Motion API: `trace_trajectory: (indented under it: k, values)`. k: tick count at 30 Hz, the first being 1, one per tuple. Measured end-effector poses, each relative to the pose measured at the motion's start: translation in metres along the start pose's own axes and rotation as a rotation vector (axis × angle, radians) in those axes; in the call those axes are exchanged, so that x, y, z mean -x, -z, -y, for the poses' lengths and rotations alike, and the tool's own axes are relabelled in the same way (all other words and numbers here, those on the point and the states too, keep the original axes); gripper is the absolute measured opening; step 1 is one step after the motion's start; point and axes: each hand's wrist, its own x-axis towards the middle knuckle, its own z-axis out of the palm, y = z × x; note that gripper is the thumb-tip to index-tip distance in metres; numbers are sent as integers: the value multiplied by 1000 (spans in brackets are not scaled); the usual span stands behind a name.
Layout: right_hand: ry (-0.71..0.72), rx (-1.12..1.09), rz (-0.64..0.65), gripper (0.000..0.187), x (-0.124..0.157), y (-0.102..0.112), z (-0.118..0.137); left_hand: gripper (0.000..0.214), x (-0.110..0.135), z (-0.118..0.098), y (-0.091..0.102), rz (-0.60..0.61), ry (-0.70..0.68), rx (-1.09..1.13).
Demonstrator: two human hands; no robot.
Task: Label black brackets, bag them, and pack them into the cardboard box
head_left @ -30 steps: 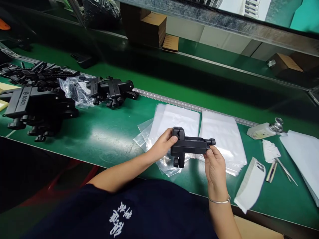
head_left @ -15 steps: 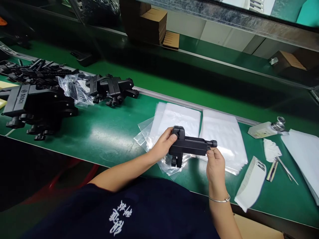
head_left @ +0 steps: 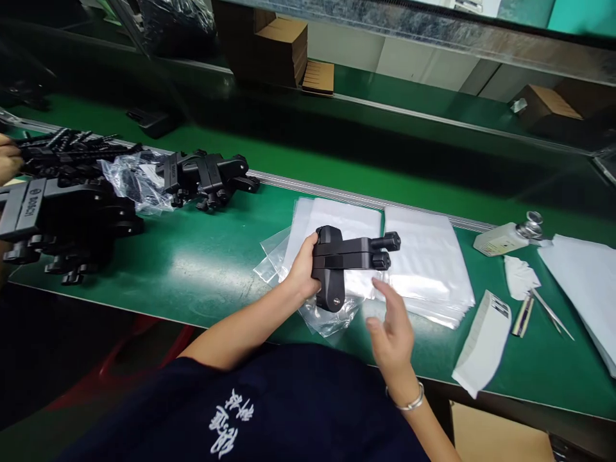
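My left hand (head_left: pixel 303 269) grips the left end of a black plastic clamp bracket (head_left: pixel 349 255), holding it above the bench. Two knobs stick out at the bracket's right end, and a rounded arm with a screw points down toward me. My right hand (head_left: pixel 392 324) is apart from it, just below the knobs, with thumb and forefinger spread and nothing between them. Beneath the bracket lie clear plastic bags (head_left: pixel 332 321) and a stack of white sleeves (head_left: pixel 359 215); a second stack of sleeves (head_left: pixel 428 256) is to the right.
Several black brackets (head_left: pixel 72 218) are piled at the left, with more (head_left: pixel 209 179) behind. Another person's hand (head_left: pixel 8 157) shows at the far left edge. On the right are a pump bottle (head_left: pixel 503 239), tweezers (head_left: pixel 551 313), a crumpled white cloth (head_left: pixel 520 277) and a paper strip (head_left: pixel 484 343).
The bracket has been turned over in my left hand, so both knobs now show. My right hand has let go and moved down and left. Another person's hand has appeared at the left.
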Motion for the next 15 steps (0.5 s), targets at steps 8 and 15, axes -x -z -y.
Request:
trace_trajectory:
  k: [8, 15]
  values:
    - [-659, -730, -305, 33, -13, 12, -26, 82, 37, 3, 0, 668, -167, -504]
    - [-629, -635, -152, 51, -4, -5, -25, 76, 41, -2, -12, 696, -215, -817]
